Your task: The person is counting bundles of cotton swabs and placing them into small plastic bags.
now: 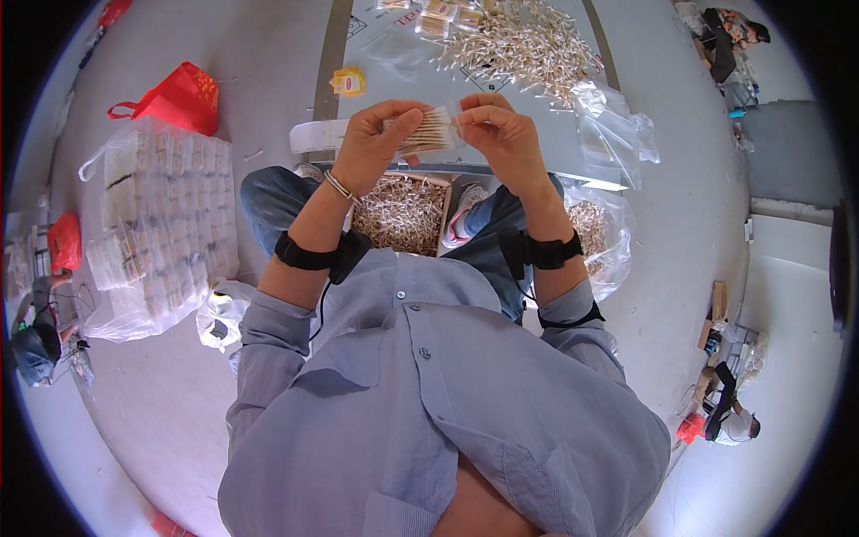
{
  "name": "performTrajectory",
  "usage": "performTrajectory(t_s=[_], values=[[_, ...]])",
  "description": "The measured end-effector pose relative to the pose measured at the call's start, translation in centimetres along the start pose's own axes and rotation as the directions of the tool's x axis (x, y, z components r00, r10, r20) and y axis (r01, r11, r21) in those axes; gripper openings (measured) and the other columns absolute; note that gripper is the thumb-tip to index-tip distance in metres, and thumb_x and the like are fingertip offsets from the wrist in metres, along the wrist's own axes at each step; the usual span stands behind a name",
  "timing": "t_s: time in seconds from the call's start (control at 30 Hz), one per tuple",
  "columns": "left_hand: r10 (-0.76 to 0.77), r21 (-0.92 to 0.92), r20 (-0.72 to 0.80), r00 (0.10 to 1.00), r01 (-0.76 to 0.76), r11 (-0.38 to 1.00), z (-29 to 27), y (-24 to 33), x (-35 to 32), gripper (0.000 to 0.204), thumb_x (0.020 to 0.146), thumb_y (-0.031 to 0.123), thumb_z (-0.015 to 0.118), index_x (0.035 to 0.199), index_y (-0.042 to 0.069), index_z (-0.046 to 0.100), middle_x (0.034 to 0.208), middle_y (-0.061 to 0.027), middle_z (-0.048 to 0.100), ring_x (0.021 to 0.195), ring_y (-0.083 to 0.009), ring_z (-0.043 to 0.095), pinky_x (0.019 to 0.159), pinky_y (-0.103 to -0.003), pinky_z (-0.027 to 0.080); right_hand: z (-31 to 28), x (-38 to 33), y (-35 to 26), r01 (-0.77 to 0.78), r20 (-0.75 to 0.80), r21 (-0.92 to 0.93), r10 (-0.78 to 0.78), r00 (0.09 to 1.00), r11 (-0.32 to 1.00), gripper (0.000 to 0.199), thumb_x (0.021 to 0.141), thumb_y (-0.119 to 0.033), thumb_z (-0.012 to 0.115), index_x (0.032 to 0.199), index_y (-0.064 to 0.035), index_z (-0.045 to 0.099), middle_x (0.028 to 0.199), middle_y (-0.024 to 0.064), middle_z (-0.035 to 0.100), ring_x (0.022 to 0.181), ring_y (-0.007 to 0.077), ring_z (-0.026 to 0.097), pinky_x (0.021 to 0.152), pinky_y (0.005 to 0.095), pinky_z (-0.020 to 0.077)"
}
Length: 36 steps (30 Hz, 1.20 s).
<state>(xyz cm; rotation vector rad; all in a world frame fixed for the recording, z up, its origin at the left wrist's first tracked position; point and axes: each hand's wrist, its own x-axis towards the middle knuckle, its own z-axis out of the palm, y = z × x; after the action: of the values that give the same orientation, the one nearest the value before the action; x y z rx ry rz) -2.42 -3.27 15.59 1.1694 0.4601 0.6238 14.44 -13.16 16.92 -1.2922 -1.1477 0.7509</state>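
My left hand (374, 141) is closed around a small bundle of cotton swabs (429, 132), which seems to sit in a clear plastic bag. At the bundle's right end, my right hand (503, 134) pinches the bag's clear edge (455, 116) between thumb and fingers. Both hands are raised over the near edge of the table (394, 100). Below them, between my legs, a box (446, 215) holds many loose cotton swabs. A large heap of cotton swabs (523, 49) lies farther off on the table.
Filled packs (436, 16) and a yellow packet (348, 82) lie on the table. Clear plastic bags (617, 125) hang over its right edge. A big bag of stacked packs (165, 215) and a red bag (183, 98) stand left. Another bag of swabs (588, 224) sits right. People work farther off.
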Motion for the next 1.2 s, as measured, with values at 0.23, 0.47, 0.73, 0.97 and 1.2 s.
performTrajectory(t_s=[0.23, 0.47, 0.73, 0.97, 1.2], values=[[0.106, 0.174, -0.028, 0.994, -0.100, 0.980, 0.4, -0.1, -0.2, 0.021, 0.086, 0.020, 0.056, 0.099, 0.004, 0.062, 0.082, -0.0030, 0.062, 0.069, -0.0069, 0.058, 0.050, -0.018, 0.049, 0.1, 0.1, 0.3, -0.040, 0.040, 0.060, 0.038, 0.998, 0.997, 0.011, 0.076, -0.001, 0.065, 0.086, 0.0016, 0.065, 0.097, 0.0058, 0.054, 0.081, 0.0104, 0.056, 0.070, 0.0206, 0.0484], [0.219, 0.279, -0.097, 0.971, -0.184, 0.943, 0.9, -0.7, -0.4, 0.020, 0.085, 0.018, 0.057, 0.099, 0.005, 0.062, 0.084, -0.0032, 0.062, 0.068, -0.0066, 0.058, 0.051, -0.018, 0.049, 0.4, 0.0, -0.1, -0.155, 0.015, 0.008, 0.155, 0.988, 0.988, 0.009, 0.078, -0.004, 0.064, 0.085, 0.0019, 0.064, 0.101, 0.0053, 0.053, 0.086, 0.0103, 0.053, 0.075, 0.0218, 0.0453], [0.288, 0.298, -0.139, 0.947, -0.237, 0.925, 1.5, -1.4, -0.4, 0.020, 0.085, 0.018, 0.058, 0.099, 0.005, 0.062, 0.085, -0.0034, 0.062, 0.068, -0.0070, 0.059, 0.052, -0.019, 0.050, 0.9, -0.1, 0.3, -0.131, 0.026, -0.003, 0.131, 0.991, 0.991, 0.011, 0.084, -0.009, 0.057, 0.087, 0.0012, 0.059, 0.102, 0.0039, 0.051, 0.085, 0.0076, 0.049, 0.072, 0.0190, 0.0414], [0.156, 0.064, -0.158, 0.975, -0.147, 0.987, 1.1, -1.7, -0.1, 0.022, 0.087, 0.020, 0.056, 0.100, 0.003, 0.061, 0.085, -0.0037, 0.062, 0.068, -0.0090, 0.059, 0.050, -0.020, 0.050, 0.9, 0.0, 0.9, -0.148, 0.058, 0.054, 0.145, 0.988, 0.988, 0.011, 0.086, -0.011, 0.050, 0.089, -0.0006, 0.053, 0.101, 0.0047, 0.051, 0.084, 0.0068, 0.046, 0.072, 0.0190, 0.0386], [0.087, -0.035, -0.183, 0.979, -0.095, 0.995, 0.3, -2.8, 0.2, 0.023, 0.087, 0.021, 0.056, 0.100, 0.003, 0.061, 0.084, -0.0046, 0.062, 0.068, -0.0097, 0.060, 0.048, -0.021, 0.049, 0.1, 0.4, 1.9, 0.019, -0.086, -0.047, -0.023, 0.996, 0.999, 0.008, 0.086, -0.008, 0.045, 0.087, -0.0015, 0.050, 0.100, 0.0078, 0.052, 0.088, 0.0108, 0.049, 0.075, 0.0244, 0.0436]])
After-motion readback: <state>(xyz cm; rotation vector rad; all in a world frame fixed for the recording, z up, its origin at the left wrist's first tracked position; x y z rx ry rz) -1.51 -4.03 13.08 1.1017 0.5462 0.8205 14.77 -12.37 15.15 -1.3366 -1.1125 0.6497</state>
